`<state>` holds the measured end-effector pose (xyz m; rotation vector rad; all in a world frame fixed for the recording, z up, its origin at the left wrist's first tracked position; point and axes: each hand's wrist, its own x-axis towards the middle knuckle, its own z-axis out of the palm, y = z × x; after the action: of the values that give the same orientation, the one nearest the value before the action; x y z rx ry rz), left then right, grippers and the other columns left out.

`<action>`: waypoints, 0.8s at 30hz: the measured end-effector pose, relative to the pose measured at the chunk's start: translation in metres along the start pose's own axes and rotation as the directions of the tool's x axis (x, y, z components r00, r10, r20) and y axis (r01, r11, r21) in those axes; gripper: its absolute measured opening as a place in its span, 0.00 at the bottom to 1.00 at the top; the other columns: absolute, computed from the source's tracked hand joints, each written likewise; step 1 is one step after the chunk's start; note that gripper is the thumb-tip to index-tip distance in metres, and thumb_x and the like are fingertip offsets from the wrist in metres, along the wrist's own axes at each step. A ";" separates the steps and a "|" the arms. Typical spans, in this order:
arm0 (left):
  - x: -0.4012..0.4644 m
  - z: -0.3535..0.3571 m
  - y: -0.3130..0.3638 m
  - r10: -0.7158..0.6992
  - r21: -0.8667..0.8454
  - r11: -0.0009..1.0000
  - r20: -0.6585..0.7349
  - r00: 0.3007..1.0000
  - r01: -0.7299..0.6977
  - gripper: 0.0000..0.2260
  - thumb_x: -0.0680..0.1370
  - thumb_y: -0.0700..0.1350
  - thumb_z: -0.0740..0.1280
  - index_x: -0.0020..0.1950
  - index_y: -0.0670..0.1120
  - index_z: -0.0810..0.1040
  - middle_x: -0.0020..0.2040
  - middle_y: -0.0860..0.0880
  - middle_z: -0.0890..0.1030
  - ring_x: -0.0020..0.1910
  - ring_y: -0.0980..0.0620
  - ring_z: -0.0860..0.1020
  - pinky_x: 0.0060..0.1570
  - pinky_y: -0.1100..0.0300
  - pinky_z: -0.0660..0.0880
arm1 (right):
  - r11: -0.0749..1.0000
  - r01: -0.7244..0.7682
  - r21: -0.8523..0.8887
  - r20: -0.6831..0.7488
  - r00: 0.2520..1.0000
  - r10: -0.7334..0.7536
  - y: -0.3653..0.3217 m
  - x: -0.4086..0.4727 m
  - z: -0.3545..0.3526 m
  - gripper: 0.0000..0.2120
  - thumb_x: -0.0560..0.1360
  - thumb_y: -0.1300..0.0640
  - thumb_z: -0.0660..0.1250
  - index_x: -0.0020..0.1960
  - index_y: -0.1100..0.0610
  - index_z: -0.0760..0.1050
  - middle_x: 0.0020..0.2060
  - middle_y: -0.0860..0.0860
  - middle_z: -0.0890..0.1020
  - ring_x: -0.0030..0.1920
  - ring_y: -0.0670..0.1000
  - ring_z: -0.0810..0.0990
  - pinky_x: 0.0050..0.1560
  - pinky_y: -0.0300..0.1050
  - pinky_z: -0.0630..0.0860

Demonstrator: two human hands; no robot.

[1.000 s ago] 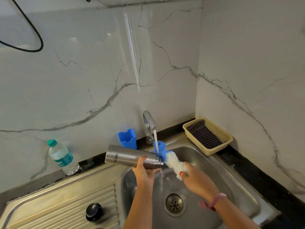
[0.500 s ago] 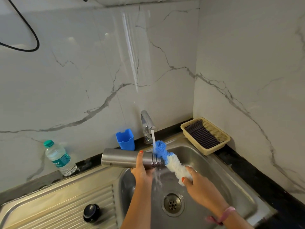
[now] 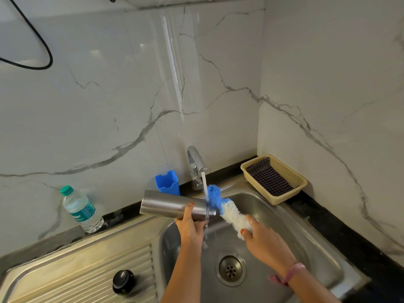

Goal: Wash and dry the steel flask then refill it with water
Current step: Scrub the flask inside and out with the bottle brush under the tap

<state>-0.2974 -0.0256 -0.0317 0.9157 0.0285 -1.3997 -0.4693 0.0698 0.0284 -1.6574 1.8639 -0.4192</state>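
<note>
The steel flask (image 3: 168, 204) lies on its side over the sink basin (image 3: 306, 241), its open mouth pointing right. My left hand (image 3: 190, 226) grips it from below, thumb up on its side. My right hand (image 3: 262, 239) holds the white end of a blue-and-white fluffy bottle brush (image 3: 223, 206). The brush's blue tip sits at the flask's mouth, right under the stream running from the tap (image 3: 196, 165). Water splashes down toward the drain (image 3: 230, 270).
A plastic water bottle (image 3: 80, 209) stands on the counter at left. A blue holder (image 3: 167, 182) sits behind the flask. A beige basket (image 3: 290, 171) with a dark cloth is in the right corner. The black flask cap (image 3: 123, 281) lies on the ribbed drainboard (image 3: 76, 274).
The flask has stayed level near the tap while the brush's blue tip rose a little under the stream. My right hand shifted slightly along the brush.
</note>
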 end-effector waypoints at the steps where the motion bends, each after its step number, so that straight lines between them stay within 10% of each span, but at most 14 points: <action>1: 0.000 0.000 -0.001 -0.005 0.016 1.000 -0.002 1.000 0.005 0.31 0.76 0.35 0.70 0.75 0.49 0.63 0.66 0.43 0.74 0.67 0.37 0.72 0.64 0.28 0.67 | 1.000 -0.001 0.001 0.001 1.000 0.001 -0.003 0.005 0.000 0.23 0.82 0.49 0.54 0.76 0.47 0.56 0.47 0.46 0.80 0.36 0.41 0.78 0.37 0.38 0.76; 9: 0.001 0.004 0.001 -0.060 -0.046 0.997 0.005 0.998 0.060 0.36 0.73 0.36 0.74 0.76 0.53 0.62 0.68 0.44 0.72 0.70 0.34 0.70 0.61 0.25 0.68 | 1.000 0.007 -0.011 -0.032 0.999 -0.008 -0.001 -0.008 0.007 0.23 0.82 0.50 0.53 0.76 0.48 0.56 0.37 0.43 0.74 0.32 0.39 0.71 0.31 0.34 0.68; 16: -0.001 -0.003 0.000 -0.042 0.011 0.999 0.031 0.999 0.041 0.29 0.73 0.35 0.72 0.70 0.52 0.66 0.69 0.43 0.73 0.69 0.35 0.71 0.61 0.26 0.69 | 1.000 -0.016 0.017 0.041 0.999 0.015 -0.011 0.026 -0.007 0.23 0.82 0.50 0.55 0.76 0.50 0.58 0.54 0.50 0.80 0.41 0.43 0.78 0.43 0.41 0.76; 24: 0.001 -0.005 0.009 0.000 -0.013 1.000 0.014 1.000 0.000 0.30 0.75 0.33 0.69 0.73 0.51 0.63 0.70 0.43 0.71 0.70 0.33 0.69 0.61 0.23 0.65 | 0.999 0.016 -0.029 0.070 0.997 -0.014 -0.010 -0.002 -0.008 0.22 0.83 0.50 0.53 0.76 0.51 0.58 0.49 0.48 0.79 0.40 0.42 0.76 0.41 0.36 0.73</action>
<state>-0.2875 -0.0247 -0.0305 0.8956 0.0270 -1.4044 -0.4661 0.0688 0.0407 -1.6846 1.8165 -0.3372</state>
